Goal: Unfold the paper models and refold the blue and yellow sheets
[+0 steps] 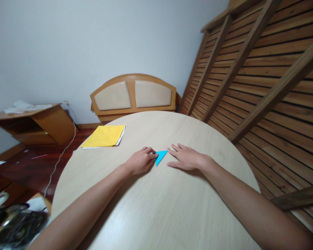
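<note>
A small blue paper triangle (161, 156) lies flat on the round pale wooden table (156, 208), between my two hands. My left hand (141, 161) rests on the table with its fingers curled, the fingertips pressing the triangle's left edge. My right hand (185, 158) lies flat on the table, fingers spread, with its fingertips at the triangle's right corner. Neither hand has lifted the paper.
A stack of yellow paper sheets (104, 136) lies near the table's far left edge. A wooden headboard (133, 95) stands behind the table, slatted wooden frames (250, 76) lean at the right. A low wooden cabinet (33, 121) sits at the left, a cable on the floor.
</note>
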The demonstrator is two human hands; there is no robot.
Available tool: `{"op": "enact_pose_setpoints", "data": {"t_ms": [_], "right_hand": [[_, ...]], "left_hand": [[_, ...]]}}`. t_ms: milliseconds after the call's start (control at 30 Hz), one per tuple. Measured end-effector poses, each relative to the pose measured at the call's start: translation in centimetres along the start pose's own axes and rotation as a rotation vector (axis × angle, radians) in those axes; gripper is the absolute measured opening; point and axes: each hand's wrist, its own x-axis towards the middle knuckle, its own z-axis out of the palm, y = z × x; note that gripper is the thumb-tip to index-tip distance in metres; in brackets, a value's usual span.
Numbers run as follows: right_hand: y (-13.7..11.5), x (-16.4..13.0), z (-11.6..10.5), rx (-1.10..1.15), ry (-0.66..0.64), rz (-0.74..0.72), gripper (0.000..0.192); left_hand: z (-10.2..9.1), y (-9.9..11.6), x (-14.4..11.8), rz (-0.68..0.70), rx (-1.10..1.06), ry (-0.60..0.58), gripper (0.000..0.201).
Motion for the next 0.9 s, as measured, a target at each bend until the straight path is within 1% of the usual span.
{"op": "enact_pose_setpoints", "data": {"t_ms": [67, 267, 400, 500, 600, 733, 800, 900], "right_hand": [[0.1, 0.0, 0.1, 0.004, 0.017, -0.009, 0.083], [-0.5, 0.3, 0.6, 0.002, 0.126, -0.057, 0.082], [-0.5, 0.5, 0.6, 0.019, 0.084, -0.15, 0.075], [-0.2, 0.5, 0.3, -0.01, 0.078, -0.172, 0.071], [-0.1, 0.4, -0.3, -0.071, 0.119, -0.181, 0.059], [-0.2, 0.5, -0.9, -0.078, 0.224, -0.232, 0.038], [-0.1, 0.8, -0.8, -0.057, 0.262, -0.24, 0.034], [0.1, 1.3, -0.3, -0.013, 0.285, -0.295, 0.033]], "left_hand": [[-0.1, 0.1, 0.0, -0.002, -0.003, 0.008, 0.033], [0.0, 0.1, 0.0, 0.003, -0.004, 0.018, 0.032], [0.0, 0.0, 0.0, -0.011, 0.004, 0.007, 0.031], [0.0, 0.2, 0.0, -0.026, 0.001, 0.007, 0.033], [-0.1, 0.6, 0.0, -0.036, 0.014, 0.012, 0.033], [-0.2, 1.1, 0.0, -0.065, 0.04, 0.021, 0.037], [-0.1, 1.2, 0.0, -0.075, 0.051, 0.027, 0.037], [0.0, 1.2, 0.0, -0.077, 0.07, 0.027, 0.032]]}}
